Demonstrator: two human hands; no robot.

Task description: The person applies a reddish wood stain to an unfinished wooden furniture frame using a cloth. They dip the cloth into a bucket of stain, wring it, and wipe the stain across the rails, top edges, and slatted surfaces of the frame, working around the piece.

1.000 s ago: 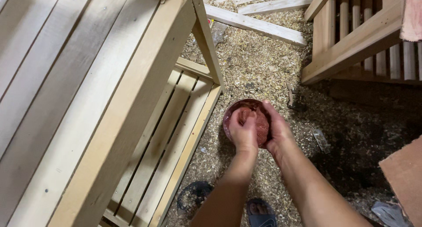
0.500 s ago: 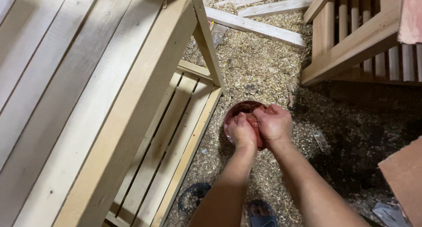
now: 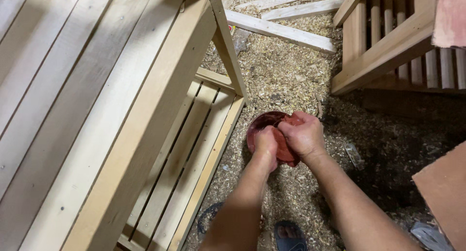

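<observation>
Both hands now bunch together over the red bowl (image 3: 264,127), which sits low above the sawdust floor (image 3: 291,71) beside the wooden frame (image 3: 145,125). Left hand (image 3: 266,144) and right hand (image 3: 302,136) clench a reddish cloth (image 3: 283,149); earlier the right palm lay flatter, cupping the rim.

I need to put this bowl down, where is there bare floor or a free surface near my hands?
Bare sawdust floor lies ahead of the bowl, between the bench leg and the slatted crate. More floor lies right of the right hand. The bench's lower slats, beside the left hand, are bare. Crowded: by the loose planks.
</observation>
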